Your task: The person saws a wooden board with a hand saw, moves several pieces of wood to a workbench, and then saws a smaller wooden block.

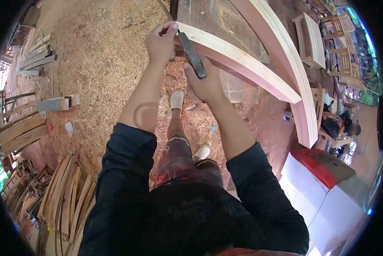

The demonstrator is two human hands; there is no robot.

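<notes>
My right hand (208, 83) is wrapped around the dark handle (192, 55) of a long tool. Its narrow, blade-like part (165, 10) runs up and left past the end of a curved pale wooden piece (238, 57). At that end my left hand (159, 42) is closed, thumb and fingers pinched right where the tool crosses the wood. What exactly the left fingertips hold I cannot tell. The curved piece arcs down to the right, where its far end overlaps a larger curved wooden piece (285, 47).
Wood shavings (102, 55) cover the ground around my feet. Stacked curved boards (68, 200) lie at lower left, cut planks (40, 55) at upper left. Wooden chairs (343, 59) stand at the far right, with a person (334, 123) near them. White panels (311, 187) are at lower right.
</notes>
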